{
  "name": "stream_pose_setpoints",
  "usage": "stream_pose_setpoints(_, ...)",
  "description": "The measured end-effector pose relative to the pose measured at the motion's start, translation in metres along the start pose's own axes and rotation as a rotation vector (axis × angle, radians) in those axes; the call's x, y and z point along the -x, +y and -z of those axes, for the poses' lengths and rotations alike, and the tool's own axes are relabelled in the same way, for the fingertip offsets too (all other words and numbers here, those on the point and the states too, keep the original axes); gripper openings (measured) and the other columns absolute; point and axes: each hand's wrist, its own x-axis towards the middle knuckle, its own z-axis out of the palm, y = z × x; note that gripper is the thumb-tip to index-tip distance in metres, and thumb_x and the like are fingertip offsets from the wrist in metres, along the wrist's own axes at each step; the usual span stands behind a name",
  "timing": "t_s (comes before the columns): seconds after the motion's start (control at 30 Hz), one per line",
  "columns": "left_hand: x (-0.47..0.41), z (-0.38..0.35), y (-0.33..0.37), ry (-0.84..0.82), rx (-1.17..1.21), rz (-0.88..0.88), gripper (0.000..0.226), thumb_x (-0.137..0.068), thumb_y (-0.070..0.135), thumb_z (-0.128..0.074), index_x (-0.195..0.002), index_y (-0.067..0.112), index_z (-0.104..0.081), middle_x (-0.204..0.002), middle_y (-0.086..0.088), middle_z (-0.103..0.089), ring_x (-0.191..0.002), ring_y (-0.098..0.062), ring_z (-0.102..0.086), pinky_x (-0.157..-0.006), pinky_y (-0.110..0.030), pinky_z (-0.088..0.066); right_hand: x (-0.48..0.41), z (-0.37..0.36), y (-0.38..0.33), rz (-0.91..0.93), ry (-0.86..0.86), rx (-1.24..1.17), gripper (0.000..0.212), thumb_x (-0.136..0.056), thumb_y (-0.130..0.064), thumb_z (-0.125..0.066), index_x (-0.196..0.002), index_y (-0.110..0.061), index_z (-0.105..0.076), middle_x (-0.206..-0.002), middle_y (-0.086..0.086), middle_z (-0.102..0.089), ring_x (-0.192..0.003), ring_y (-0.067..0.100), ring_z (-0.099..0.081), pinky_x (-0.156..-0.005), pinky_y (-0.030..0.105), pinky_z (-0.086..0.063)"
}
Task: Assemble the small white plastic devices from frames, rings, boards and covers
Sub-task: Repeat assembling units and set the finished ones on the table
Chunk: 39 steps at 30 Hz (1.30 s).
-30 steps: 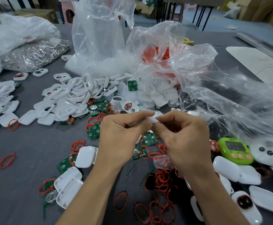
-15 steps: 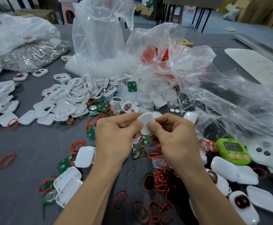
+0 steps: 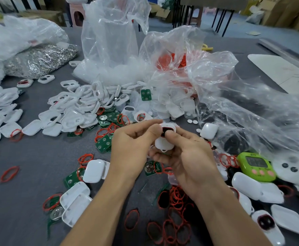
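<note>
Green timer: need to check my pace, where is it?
Head view, right side: the green timer lies right of the right hand, red rings at its left, white covers just nearer the camera.

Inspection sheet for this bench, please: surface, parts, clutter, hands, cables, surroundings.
Surface: grey table, parts strewn across it.
Job's things: white device held above the table, red ring in its opening; frames piled behind left; green boards, red rings and covers loose.
Clutter: plastic bags, green timer, bag of metal parts.
Hands: left hand and right hand both grip the device.
Cables: nothing seen.
Surroundings: cardboard boxes, table legs behind.
</note>
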Motion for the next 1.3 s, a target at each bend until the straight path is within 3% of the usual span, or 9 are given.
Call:
stream_pose_setpoints(0.07, 0.001, -0.001, 0.001, -0.099, 0.044, 0.021, 0.017, -0.081, 0.024, -0.072, -0.094, 0.025, -0.083, -0.073, -0.018, -0.072, -0.051, -0.020, -0.047, -0.050, -0.027, -0.048, 0.000, 0.001, 0.000, -0.001, -0.001, -0.004, 0.024, -0.103, -0.002, -0.047, -0.098, 0.004, -0.070, -0.070, 0.023, -0.064, -0.053, 0.028, -0.062, -0.062, 0.040, -0.053)
stream_pose_setpoints(0.2, 0.000, -0.001, 0.003, -0.138, 0.091, 0.049, 0.022, -0.080, 0.018, -0.069, -0.094, 0.024, -0.083, -0.080, -0.023, -0.073, -0.061, -0.027, -0.048, -0.050, -0.027, -0.047, 0.000, 0.006, -0.002, -0.043, -0.074, -0.004, 0.025, -0.101, -0.005, -0.047, -0.104, 0.007, -0.069, -0.073, 0.022, -0.065, -0.059, 0.028, -0.064, -0.066, 0.039, -0.054)
stream_pose_setpoints(0.33, -0.002, -0.001, 0.000, -0.099, 0.087, 0.026, 0.021, -0.081, 0.011, -0.068, -0.091, 0.021, -0.084, -0.065, -0.011, -0.070, -0.039, -0.014, -0.041, -0.042, -0.022, -0.041, 0.000, 0.008, -0.002, -0.035, -0.193, -0.011, 0.025, -0.089, -0.005, -0.049, -0.096, 0.001, -0.072, -0.076, 0.020, -0.065, -0.065, 0.026, -0.063, -0.064, 0.034, -0.053)
stream_pose_setpoints(0.47, -0.002, -0.002, -0.005, 0.014, 0.035, -0.007, 0.014, -0.083, 0.002, -0.079, -0.084, 0.015, -0.083, -0.062, -0.013, -0.072, -0.033, -0.016, -0.045, -0.038, -0.022, -0.041, -0.003, 0.008, 0.002, -0.036, -0.220, 0.011, 0.034, -0.084, 0.014, -0.040, -0.092, 0.001, -0.071, -0.075, 0.015, -0.065, -0.058, 0.023, -0.060, -0.056, 0.030, -0.051)
stream_pose_setpoints(0.63, -0.002, 0.000, -0.005, -0.035, 0.002, 0.005, 0.016, -0.085, 0.012, -0.074, -0.091, 0.023, -0.083, -0.066, -0.009, -0.073, -0.037, -0.017, -0.044, -0.043, -0.025, -0.044, -0.005, 0.010, 0.004, -0.021, -0.229, 0.036, 0.037, -0.089, 0.019, -0.042, -0.089, -0.002, -0.072, -0.071, 0.016, -0.063, -0.058, 0.022, -0.062, -0.054, 0.028, -0.052)
stream_pose_setpoints(0.8, -0.002, -0.001, -0.005, -0.119, 0.043, 0.045, 0.030, -0.069, 0.030, -0.071, -0.096, 0.024, -0.083, -0.069, -0.011, -0.073, -0.043, -0.020, -0.049, -0.052, -0.033, -0.048, -0.009, 0.014, 0.006, 0.008, -0.180, 0.090, 0.044, -0.087, 0.018, -0.049, -0.078, -0.014, -0.078, -0.063, 0.015, -0.063, -0.053, 0.023, -0.059, -0.049, 0.027, -0.049)
stream_pose_setpoints(0.9, -0.002, -0.001, -0.008, -0.135, 0.029, 0.025, 0.020, -0.075, 0.023, -0.074, -0.094, 0.022, -0.082, -0.059, -0.007, -0.067, -0.040, -0.023, -0.045, -0.051, -0.035, -0.050, -0.010, 0.014, 0.008, 0.045, -0.177, 0.138, 0.046, -0.085, 0.019, -0.048, -0.077, -0.016, -0.078, -0.062, 0.015, -0.063, -0.053, 0.022, -0.058, -0.049, 0.026, -0.047)
stream_pose_setpoints(1.03, -0.005, 0.000, -0.012, -0.114, 0.025, 0.015, 0.017, -0.079, 0.014, -0.073, -0.092, 0.020, -0.082, -0.059, -0.023, -0.057, -0.037, -0.023, -0.039, -0.047, -0.031, -0.047, -0.012, 0.013, 0.010, 0.056, -0.210, 0.181, 0.043, -0.087, 0.025, -0.042, -0.086, -0.007, -0.071, -0.062, 0.012, -0.061, -0.054, 0.022, -0.057, -0.051, 0.025, -0.048)
stream_pose_setpoints(1.3, -0.003, 0.001, -0.013, -0.004, -0.135, -0.119, 0.020, -0.080, 0.010, -0.078, -0.084, 0.029, -0.083, -0.061, -0.011, -0.072, -0.035, -0.025, -0.053, -0.039, -0.027, -0.046, -0.006, 0.010, 0.006, 0.051, -0.251, 0.351, 0.041, -0.084, 0.028, -0.038, -0.099, -0.001, -0.064, -0.060, 0.009, -0.061, -0.050, 0.013, -0.059, -0.051, 0.022, -0.049)
